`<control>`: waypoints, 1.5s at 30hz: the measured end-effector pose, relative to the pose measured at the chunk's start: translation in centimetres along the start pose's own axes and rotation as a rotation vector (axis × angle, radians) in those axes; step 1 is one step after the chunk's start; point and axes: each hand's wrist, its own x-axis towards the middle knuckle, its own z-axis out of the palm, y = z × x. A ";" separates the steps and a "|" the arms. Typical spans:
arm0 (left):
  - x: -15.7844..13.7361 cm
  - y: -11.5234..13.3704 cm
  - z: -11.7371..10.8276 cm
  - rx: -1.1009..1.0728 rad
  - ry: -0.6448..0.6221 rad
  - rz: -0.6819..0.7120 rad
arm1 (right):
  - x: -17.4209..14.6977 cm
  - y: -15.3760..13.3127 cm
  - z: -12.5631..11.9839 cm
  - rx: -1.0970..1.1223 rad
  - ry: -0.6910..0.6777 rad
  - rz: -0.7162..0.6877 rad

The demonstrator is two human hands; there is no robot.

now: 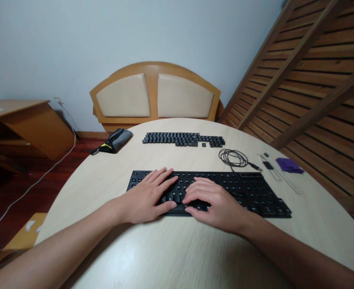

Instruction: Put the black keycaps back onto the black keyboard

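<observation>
Left hand point(149, 197) open and palm down, fingers spread across the left part of a long black plastic computer keyboard point(243, 192), thumb stretched toward the near edge. Right hand point(214, 200) just beside, over the middle of the same keyboard, fingers curled, thumb and forefinger close together at the bottom row; too small to tell whether gripping anything between them. Keyboard lying lengthwise, directly ahead of the body, on a pale wood-grain table point(195, 257) with a rounded far edge; many small light-centred key sockets visible, especially on the right side. Beyond the keyboard, toward the far edge, loose black plastic keycaps point(170, 138) set out in rows, with one single black keycap point(203, 145) in a gap toward the right. Behind the keyboard's right half, a coiled thin black cable point(235, 158) ending in a plug. Farther right, a thin wire tool with a black grip point(267, 165), a slender pale rod point(288, 180) and a folded purple cloth point(289, 165). At the far left of the table, a grey-and-black fabric pouch with yellow trim point(116, 140). Past the table, an arched wooden headboard with two cream panels point(153, 88); at right, leaning brown wooden slats point(309, 72).
</observation>
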 end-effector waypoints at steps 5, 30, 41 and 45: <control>0.0 0.2 -0.2 0.003 -0.022 -0.020 | 0.1 0.0 -0.1 0.021 0.082 0.144; 0.1 0.3 -0.4 -0.015 -0.035 -0.025 | 0.2 0.1 0.2 0.082 0.051 0.364; 0.1 0.1 -0.3 -0.017 -0.030 -0.022 | 0.2 0.4 0.2 0.115 0.061 0.368; 0.1 0.1 -0.2 -0.023 -0.015 -0.011 | 0.0 0.4 0.2 0.083 0.075 0.297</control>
